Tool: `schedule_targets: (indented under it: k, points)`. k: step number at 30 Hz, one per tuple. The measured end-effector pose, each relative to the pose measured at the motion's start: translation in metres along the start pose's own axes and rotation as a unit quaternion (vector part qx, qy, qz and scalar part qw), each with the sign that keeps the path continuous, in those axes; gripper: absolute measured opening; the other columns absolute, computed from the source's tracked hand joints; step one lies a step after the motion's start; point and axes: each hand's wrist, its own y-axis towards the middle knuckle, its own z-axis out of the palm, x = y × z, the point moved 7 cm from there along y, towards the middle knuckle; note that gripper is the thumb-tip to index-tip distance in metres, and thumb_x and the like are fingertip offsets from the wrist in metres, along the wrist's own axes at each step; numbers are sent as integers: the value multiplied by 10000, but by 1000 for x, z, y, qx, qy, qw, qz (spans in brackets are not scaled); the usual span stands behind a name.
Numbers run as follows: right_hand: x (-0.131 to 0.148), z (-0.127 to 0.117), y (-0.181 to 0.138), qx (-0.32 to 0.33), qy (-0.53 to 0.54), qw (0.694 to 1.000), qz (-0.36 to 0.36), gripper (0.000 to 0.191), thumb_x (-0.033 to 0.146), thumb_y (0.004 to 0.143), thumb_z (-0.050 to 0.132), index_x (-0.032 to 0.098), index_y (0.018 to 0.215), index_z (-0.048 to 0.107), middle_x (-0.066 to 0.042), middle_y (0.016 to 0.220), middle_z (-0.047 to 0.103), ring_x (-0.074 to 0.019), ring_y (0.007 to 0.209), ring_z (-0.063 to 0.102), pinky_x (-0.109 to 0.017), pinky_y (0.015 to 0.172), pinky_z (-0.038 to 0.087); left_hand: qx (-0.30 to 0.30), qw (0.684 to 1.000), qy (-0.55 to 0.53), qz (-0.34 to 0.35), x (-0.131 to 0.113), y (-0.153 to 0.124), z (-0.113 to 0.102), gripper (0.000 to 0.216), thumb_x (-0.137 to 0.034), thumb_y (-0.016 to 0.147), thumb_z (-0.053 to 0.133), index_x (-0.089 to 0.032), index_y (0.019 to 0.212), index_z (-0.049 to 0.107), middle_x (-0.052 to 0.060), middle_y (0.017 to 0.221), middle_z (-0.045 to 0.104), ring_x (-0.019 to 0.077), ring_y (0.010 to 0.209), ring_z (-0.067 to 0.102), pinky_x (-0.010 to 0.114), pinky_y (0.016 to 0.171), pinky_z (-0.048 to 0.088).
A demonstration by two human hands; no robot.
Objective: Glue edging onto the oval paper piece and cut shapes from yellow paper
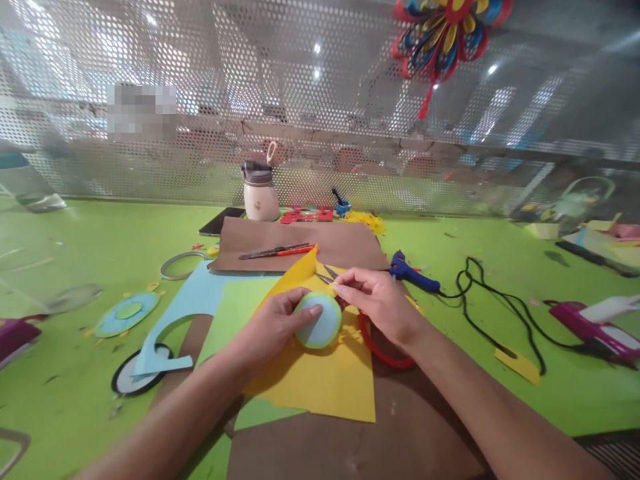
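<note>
My left hand (277, 327) grips a round disc (320, 321), light blue with a pale green rim, held over a yellow sheet (320, 380). My right hand (377, 300) is closed in a pinch just right of the disc's top edge; what it pinches is too small to make out. A pair of scissors with red handles (383, 347) lies under the right hand, its blades pointing up past the yellow sheet's raised corner. Beneath lie a light green sheet (235, 307) and brown sheets (350, 440).
A blue glue gun (413, 272) with a black cord (500, 313) lies to the right. Behind are a brown sheet (345, 243) with a red-and-black tool, a white bottle (260, 193) and a phone. Left: a light blue sheet with cut-outs (180, 300), paper rings and discs. A perforated screen stands behind.
</note>
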Motion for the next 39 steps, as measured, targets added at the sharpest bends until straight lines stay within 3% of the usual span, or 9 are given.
schedule_targets:
  k: [7, 16, 39]
  points:
    - [1, -3, 0, -13, 26, 1000, 5, 71, 252, 820, 641, 193, 832, 679, 10, 755, 648, -124, 701, 596, -252, 686, 511, -16, 999, -26, -17, -1, -1, 0, 247, -334, 750, 713, -126, 881, 680, 76, 840, 681, 197, 756, 595, 319, 708, 460]
    - [-2, -2, -1, -13, 54, 998, 6, 56, 229, 816, 664, 178, 823, 687, 16, 739, 651, -102, 670, 587, -228, 658, 498, 1, 1000, 7, -26, -2, -3, 3, 224, -354, 788, 677, -140, 848, 656, 45, 795, 646, 153, 693, 555, 280, 634, 417]
    - [0, -2, 0, -9, 55, 998, -2, 70, 221, 829, 646, 163, 822, 685, 5, 700, 653, -112, 644, 592, -256, 644, 498, -4, 1000, 30, -6, -5, -5, 2, 272, -342, 792, 679, -156, 990, 696, 26, 823, 665, 130, 695, 536, 247, 635, 395]
